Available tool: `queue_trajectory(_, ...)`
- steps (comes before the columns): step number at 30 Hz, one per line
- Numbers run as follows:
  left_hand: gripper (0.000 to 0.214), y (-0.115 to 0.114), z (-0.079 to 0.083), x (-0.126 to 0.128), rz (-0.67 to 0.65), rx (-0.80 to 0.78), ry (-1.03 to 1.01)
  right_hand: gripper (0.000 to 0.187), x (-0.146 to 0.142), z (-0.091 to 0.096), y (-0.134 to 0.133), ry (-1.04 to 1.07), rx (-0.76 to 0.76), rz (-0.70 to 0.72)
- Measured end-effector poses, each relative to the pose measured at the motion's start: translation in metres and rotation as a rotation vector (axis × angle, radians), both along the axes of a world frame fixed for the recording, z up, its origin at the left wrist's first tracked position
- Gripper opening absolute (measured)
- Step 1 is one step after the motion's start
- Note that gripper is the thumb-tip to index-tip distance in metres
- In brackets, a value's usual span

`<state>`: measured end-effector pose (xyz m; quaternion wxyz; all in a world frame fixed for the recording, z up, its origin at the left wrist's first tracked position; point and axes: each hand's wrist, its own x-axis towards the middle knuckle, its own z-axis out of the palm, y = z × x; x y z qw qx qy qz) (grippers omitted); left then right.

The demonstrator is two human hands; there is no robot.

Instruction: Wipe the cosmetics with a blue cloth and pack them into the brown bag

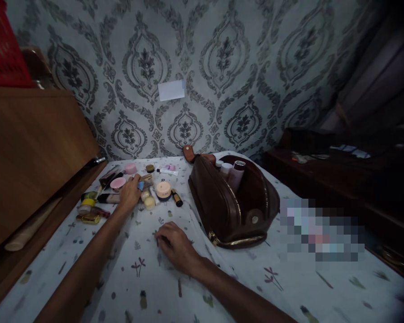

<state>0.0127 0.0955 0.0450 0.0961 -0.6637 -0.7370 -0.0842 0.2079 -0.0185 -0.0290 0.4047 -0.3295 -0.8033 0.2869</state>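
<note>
My left hand [130, 192] reaches into a spread of cosmetics, its fingers bent downward between a pink round compact [117, 183] and a small blue item [140, 185]. What its fingertips close on is hidden. My right hand [175, 244] rests on the patterned cloth [121, 287] with loosely curled fingers and nothing visible in them. Around the left hand lie a peach-coloured jar [163, 190], a yellow jar [149, 203], a small dark bottle [177, 197] and a gold tube [88, 218]. To the right stands an unzipped brown toiletry bag [215, 197] holding a pinkish bottle [236, 176] and white-capped containers.
A wooden cabinet [30, 157] borders the left side, with a red basket [6, 49] on top. Patterned wallpaper [222, 54] rises behind. Dark furniture [316, 175] stands at right, beside a pixelated patch on the cloth. A white tube [168, 171] lies near the wall.
</note>
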Motion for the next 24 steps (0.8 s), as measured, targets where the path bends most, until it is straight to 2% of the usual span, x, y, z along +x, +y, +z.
queue_trajectory(4, 0.033, -0.018, 0.008, -0.006, 0.003, -0.022, 0.049, 0.021, 0.001, 0.002, -0.001, -0.008, -0.005, 0.007)
queue_trajectory(9, 0.047, -0.054, 0.016, -0.012, -0.049, -0.087, 0.112, 0.021, 0.001, 0.008, -0.002, -0.018, -0.028, 0.020)
queue_trajectory(12, 0.034, -0.066, 0.021, -0.018, -0.136, -0.106, 0.073, 0.022, 0.002, 0.010, -0.003, -0.019, -0.035, 0.015)
queue_trajectory(15, 0.031, -0.059, 0.021, -0.028, -0.198, -0.011, -0.054, 0.021, 0.001, 0.010, -0.003, -0.020, -0.028, 0.019)
queue_trajectory(18, 0.037, -0.041, 0.011, -0.036, -0.217, 0.084, -0.177, 0.021, 0.001, 0.010, -0.003, -0.025, -0.025, 0.015)
queue_trajectory(21, 0.040, -0.027, -0.004, -0.039, -0.271, 0.057, -0.253, 0.022, 0.001, 0.010, -0.003, -0.032, -0.025, 0.021)
queue_trajectory(24, 0.042, -0.027, -0.014, -0.042, -0.308, 0.050, -0.309, 0.022, 0.000, 0.008, -0.002, -0.035, -0.017, 0.031)
